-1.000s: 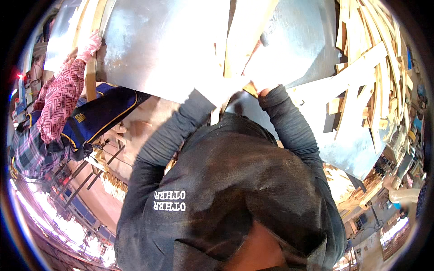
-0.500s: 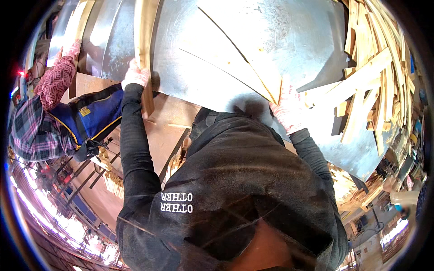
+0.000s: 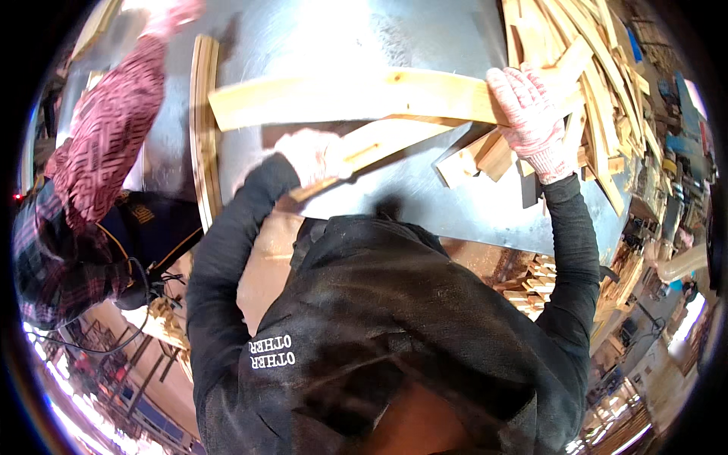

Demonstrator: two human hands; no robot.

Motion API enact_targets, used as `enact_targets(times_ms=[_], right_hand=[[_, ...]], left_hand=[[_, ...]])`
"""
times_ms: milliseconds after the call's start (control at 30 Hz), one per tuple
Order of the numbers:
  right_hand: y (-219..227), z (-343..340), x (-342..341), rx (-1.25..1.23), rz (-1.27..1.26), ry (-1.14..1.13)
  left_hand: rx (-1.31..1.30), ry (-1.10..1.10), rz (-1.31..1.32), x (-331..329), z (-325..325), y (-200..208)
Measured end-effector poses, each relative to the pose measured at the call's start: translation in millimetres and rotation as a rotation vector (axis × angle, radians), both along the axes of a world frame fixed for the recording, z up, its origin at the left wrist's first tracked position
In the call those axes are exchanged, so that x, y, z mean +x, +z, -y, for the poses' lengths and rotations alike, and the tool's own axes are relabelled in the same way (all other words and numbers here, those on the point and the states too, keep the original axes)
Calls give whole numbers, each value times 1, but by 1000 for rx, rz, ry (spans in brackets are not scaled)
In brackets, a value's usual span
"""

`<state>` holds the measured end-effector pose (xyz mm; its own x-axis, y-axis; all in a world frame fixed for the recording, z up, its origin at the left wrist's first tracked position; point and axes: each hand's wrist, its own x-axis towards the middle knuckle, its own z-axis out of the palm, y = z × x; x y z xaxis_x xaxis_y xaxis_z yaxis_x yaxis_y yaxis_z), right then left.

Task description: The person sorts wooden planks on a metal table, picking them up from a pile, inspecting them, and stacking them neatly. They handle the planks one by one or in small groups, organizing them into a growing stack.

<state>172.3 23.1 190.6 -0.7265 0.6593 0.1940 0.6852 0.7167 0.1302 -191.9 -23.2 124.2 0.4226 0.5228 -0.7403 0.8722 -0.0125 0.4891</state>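
Observation:
Both my hands wear pale pink-and-white knit gloves. My left hand (image 3: 307, 155), slightly blurred, is closed around the near left part of a narrow wooden strip (image 3: 379, 144) that slants up to the right. Beyond that strip, a wider pale wooden board (image 3: 349, 98) lies crosswise over the metal table (image 3: 402, 205). My right hand (image 3: 531, 121) rests against the board's right end with fingers stretched out flat; its thumb side is partly hidden. Left of the board, a stack of narrow wooden strips (image 3: 203, 129) points away from me.
A large pile of loose wooden strips (image 3: 599, 83) covers the table's right side, with short offcuts (image 3: 478, 159) beside it. At the left, a co-worker's pink patterned sleeve (image 3: 114, 129) and gloved hand (image 3: 174, 15) reach over the table. More cut wood (image 3: 531, 288) is stacked below the edge.
My left hand has moved right and now grips a strip; my right hand has moved up and right to the board's end. The board now lies crosswise. The co-worker's arm reaches farther over the table.

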Motion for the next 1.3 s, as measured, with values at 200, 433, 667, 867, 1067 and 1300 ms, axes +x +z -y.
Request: enact_targets(times_ms=[200, 433, 667, 867, 1067, 1300], right_hand=[[-65, 28, 8, -678, -779, -663], [-200, 98, -116, -1172, -757, -732], [-136, 37, 1, 16, -405, -1058], [-78, 32, 73, -335, -504, -1329], [-113, 56, 189, -254, -70, -1145], [-100, 58, 175, -560, -492, -1255]], left_hand=[[374, 426, -11, 13, 48, -69], [317, 499, -36, 70, 37, -66], [355, 419, -188, 100, 41, -97], [472, 469, -170, 101, 48, -79], [553, 531, -309, 84, 81, -82], [1005, 416, -662, 86, 97, -80]])
